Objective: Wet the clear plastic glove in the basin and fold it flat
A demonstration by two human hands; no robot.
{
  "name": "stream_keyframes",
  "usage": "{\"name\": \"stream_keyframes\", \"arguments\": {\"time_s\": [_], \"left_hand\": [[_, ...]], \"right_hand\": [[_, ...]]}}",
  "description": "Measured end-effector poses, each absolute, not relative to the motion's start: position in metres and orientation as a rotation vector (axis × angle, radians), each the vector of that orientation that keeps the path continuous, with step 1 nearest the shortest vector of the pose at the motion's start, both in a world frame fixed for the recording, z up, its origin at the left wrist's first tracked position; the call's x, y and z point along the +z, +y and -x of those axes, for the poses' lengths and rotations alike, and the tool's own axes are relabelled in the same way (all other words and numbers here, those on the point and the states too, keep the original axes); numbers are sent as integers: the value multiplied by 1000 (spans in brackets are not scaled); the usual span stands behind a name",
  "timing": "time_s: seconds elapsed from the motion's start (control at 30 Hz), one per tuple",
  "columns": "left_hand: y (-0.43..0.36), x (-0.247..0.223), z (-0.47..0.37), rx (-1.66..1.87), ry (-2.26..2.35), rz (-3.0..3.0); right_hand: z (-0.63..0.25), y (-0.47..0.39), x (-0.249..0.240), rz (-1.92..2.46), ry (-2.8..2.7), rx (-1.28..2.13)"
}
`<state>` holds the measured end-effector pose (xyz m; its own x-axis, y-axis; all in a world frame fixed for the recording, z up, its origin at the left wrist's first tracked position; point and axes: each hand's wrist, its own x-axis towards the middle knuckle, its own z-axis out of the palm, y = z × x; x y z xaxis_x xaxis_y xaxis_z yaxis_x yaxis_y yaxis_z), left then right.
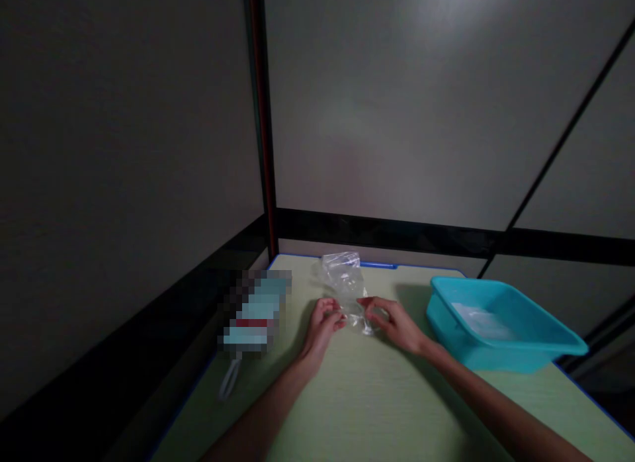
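A clear, crinkled plastic bag (344, 280) lies on the pale table, its near edge between my hands. My left hand (323, 324) is closed at the bag's left near corner, with fingers curled toward the thumb. On the other side, my right hand (394, 323) pinches the bag's right edge between thumb and fingertips. Glare on the film hides exactly where the fingertips meet it. I cannot make out anything inside the bag.
A turquoise plastic basin (501, 353) stands on the right of the table (357, 409), with clear plastic film or bags (483, 322) inside. At left lies a pixelated object (258, 313) with a pale strap (229, 379). Grey panelled walls (387, 118) close off the back and left.
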<state>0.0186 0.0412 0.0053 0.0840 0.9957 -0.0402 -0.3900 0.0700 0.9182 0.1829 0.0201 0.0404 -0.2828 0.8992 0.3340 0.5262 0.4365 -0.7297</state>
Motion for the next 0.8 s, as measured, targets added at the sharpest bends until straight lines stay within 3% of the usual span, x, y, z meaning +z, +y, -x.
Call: {"name": "stream_keyframes", "arguments": {"time_s": [0.23,0.53,0.67,0.8], "left_hand": [[48,4,-8,1321,1035,-940],[43,12,-12,1303,1089,-1184],[40,8,-16,1251,1093,-1338],[36,8,-16,1172,949,-1395]], "right_hand": [[-198,-14,46,1035,-2239,720],[-205,-2,9,1407,-1965,389],[-201,-7,4,1426,-1937,471],[-191,-11,11,1334,-1782,773]]}}
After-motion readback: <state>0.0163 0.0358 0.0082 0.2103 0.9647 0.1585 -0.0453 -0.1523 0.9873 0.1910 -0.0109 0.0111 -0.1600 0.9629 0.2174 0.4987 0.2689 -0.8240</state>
